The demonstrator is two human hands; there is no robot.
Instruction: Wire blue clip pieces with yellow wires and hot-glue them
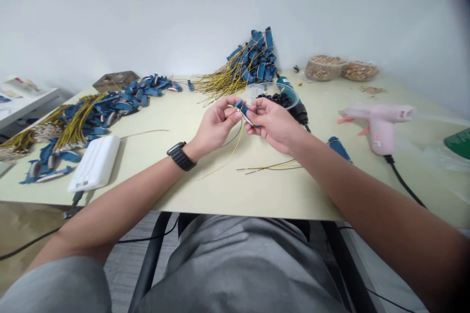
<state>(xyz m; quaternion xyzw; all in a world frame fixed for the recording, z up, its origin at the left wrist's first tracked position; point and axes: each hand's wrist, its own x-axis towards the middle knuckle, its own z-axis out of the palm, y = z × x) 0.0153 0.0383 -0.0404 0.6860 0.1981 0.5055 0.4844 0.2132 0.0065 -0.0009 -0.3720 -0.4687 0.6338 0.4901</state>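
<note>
Above the middle of the pale table, both hands pinch one small blue connector piece. My left hand, with a black watch on its wrist, grips the piece's left end with thumb and fingers closed. My right hand holds its right end, fingers curled. A yellow wire and a black wire hang from the piece down to the table. More loose wires lie on the table just under my right wrist.
Heaps of blue pieces with yellow wires lie at the left and at the back. A white power strip, a clear bowl of dark bits, a pink glue gun and two bowls stand around.
</note>
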